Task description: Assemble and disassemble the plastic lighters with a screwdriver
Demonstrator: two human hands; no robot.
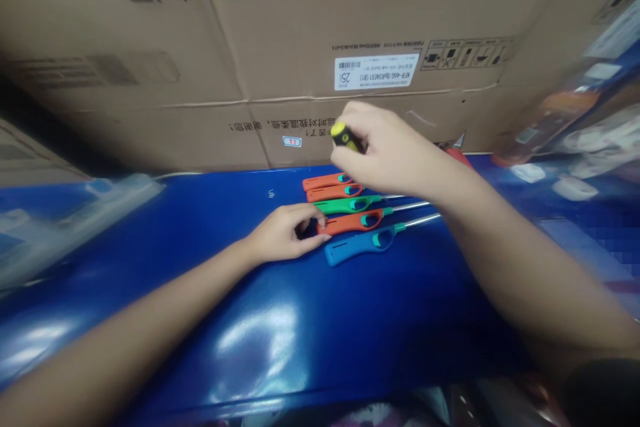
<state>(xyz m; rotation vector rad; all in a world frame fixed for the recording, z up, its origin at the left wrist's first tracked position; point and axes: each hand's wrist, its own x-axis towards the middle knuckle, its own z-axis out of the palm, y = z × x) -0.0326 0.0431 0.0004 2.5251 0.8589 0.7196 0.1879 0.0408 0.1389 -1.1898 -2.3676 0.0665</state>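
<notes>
My right hand (375, 147) is closed around the black and yellow handle of what looks like a screwdriver (345, 137); its shaft and tip are hidden. Below it, several long-nosed gas lighters lie side by side on the blue tabletop (360, 320). My left hand (290, 233) pinches the butt end of an orange lighter (350, 221) between thumb and fingers. A blue lighter (357, 247) lies nearest to me, touching or close to the left thumb. Beyond the pinched one are a green lighter (340, 205) and two more orange lighters (325, 181), partly covered by my right hand.
A large cardboard box (200, 67) with upside-down print stands along the table's back. Tiny metal pieces, perhaps screws (271, 193), lie left of the lighters. At right is a bottle of orange liquid (550, 120) beside white crumpled items (610, 147). Clear plastic packaging (100, 220) lies at left.
</notes>
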